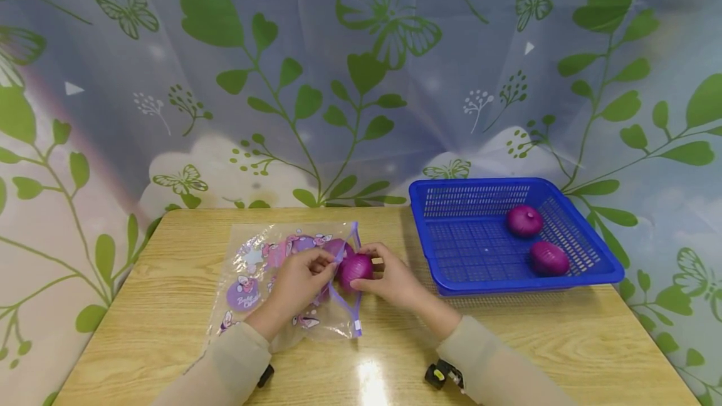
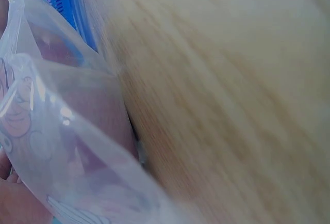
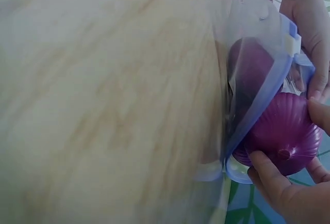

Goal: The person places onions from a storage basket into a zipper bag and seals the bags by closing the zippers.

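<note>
A clear printed zip bag [image 1: 248, 262] lies on the table with its purple-edged mouth held apart toward the right. My left hand [image 1: 298, 279] pinches the upper layer of that mouth. In my right hand [image 1: 393, 279] I hold a purple onion [image 1: 355, 272] by its sides, at the opening of the bag. The right wrist view shows the onion [image 3: 286, 131] partly within the mouth, fingers on its lower side and its top. Behind it, another purple onion [image 3: 250, 72] sits inside the bag. Bag film [image 2: 77, 131] fills the left part of the left wrist view, hiding most of the left fingers.
A blue plastic basket [image 1: 530, 284] stands on the right of the wooden table [image 1: 169, 281]. It holds two purple onions, one at the back [image 1: 524, 221] and one nearer [image 1: 549, 259]. A patterned cloth [image 1: 361, 111] hangs behind the table.
</note>
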Demonstrator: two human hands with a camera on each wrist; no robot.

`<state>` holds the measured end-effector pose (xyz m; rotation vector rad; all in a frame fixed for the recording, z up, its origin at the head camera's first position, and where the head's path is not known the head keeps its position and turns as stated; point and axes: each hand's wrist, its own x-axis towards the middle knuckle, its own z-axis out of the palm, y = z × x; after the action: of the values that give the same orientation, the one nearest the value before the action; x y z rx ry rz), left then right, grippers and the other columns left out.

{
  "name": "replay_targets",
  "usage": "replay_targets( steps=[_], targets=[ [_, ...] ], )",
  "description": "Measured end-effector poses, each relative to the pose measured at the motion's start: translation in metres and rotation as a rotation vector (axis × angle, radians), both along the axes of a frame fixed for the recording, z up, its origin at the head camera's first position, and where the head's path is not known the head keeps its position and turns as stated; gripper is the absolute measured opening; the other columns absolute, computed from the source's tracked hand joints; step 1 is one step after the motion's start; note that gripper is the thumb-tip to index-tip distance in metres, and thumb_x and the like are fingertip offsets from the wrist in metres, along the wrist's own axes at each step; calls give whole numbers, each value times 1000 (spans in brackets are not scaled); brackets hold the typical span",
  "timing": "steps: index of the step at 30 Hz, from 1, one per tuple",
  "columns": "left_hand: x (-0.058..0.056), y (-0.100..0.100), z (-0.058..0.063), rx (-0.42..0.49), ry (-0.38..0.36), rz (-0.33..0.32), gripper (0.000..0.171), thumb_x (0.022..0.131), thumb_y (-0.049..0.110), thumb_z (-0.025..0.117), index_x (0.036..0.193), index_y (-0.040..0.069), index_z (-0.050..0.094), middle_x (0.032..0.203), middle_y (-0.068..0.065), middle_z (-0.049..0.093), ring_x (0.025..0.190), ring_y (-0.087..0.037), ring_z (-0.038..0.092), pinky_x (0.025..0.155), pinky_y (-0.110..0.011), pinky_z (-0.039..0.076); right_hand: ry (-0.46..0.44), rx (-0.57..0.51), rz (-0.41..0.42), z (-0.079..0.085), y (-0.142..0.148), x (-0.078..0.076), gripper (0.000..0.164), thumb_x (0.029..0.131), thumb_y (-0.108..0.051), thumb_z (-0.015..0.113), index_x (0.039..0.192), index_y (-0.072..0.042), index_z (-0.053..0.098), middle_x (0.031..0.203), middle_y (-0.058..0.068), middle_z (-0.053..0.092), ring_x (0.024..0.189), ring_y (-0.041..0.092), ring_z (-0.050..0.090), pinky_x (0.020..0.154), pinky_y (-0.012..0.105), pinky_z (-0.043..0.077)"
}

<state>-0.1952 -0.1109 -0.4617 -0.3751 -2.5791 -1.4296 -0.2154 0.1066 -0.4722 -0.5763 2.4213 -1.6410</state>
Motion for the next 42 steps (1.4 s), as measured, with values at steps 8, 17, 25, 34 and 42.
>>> replay_targets(
  steps=[8,17,25,34,42],
  targets=[
    [0,0,0,13,4,-7,8,91,8,73,97,11,75,81,5,68,73,-11,64,64,-24,57,-71,-1,32,-5,-5,1,52,87,-15,80,131,-6,53,130,18,58,114,39,62,87,37,58],
    [-1,1,1,37,7,-12,9,89,5,74,97,9,75,81,2,69,73,-11,64,65,-23,57,-129,-23,68,-8,-9,-1,52,91,-15,75,137,-4,53,133,22,55,119,45,58,89,41,58],
    [0,3,3,58,-3,-12,10,89,2,74,98,7,74,81,0,69,73,-12,64,66,-23,57,-244,-149,97,-11,-10,-3,49,96,-7,67,142,1,51,130,26,54,118,43,59,89,39,58],
    [-2,2,2,67,-8,-7,8,89,4,74,95,9,74,80,1,68,71,-13,63,62,-24,57,-353,-302,74,-15,-20,-7,43,92,7,66,132,12,52,113,24,54,93,24,67,85,40,59],
    [-2,1,3,70,-14,-3,8,89,5,75,95,9,74,82,1,70,71,-12,63,61,-24,56,-315,-261,103,-17,-26,-5,37,90,7,68,125,12,58,108,21,61,93,19,63,83,36,60]
  ],
)
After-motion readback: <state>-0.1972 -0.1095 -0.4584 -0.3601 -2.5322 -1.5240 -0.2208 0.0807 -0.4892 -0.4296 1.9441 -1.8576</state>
